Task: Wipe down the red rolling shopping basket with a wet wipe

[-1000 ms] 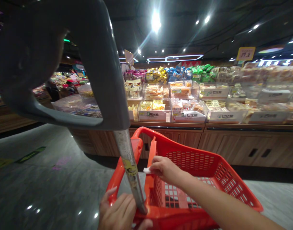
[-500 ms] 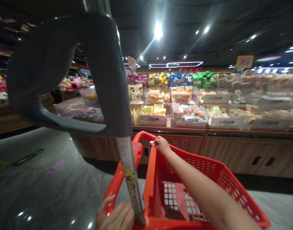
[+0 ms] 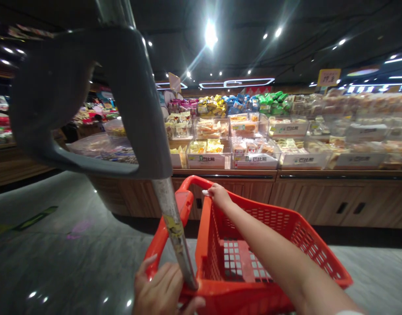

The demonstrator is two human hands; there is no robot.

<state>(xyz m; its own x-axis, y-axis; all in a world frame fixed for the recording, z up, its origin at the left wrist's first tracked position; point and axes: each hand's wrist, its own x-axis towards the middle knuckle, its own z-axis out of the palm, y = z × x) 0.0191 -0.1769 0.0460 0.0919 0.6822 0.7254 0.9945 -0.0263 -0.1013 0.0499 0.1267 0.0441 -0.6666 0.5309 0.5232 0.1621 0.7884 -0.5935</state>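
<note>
A red plastic shopping basket with perforated walls stands in front of me, with nothing visible inside. From its near left corner rises a metal pole topped by a large grey loop handle. My left hand is closed on the basket's red carry handle, close to the foot of the pole. Reaching across the basket, my right hand is closed at the far left rim, by the other end of that handle. Something small and white shows at its fingertips; I cannot make out what.
Beyond the basket runs a wooden counter with clear bins of packaged food. Colourful packets are heaped higher up. A price sign stands at the right. Grey shiny floor stretches to the left.
The view has shifted slightly, so the shelves, pole and basket sit a little further left and higher. More of my left hand, including its thumb, shows. Both hands keep their places on the basket.
</note>
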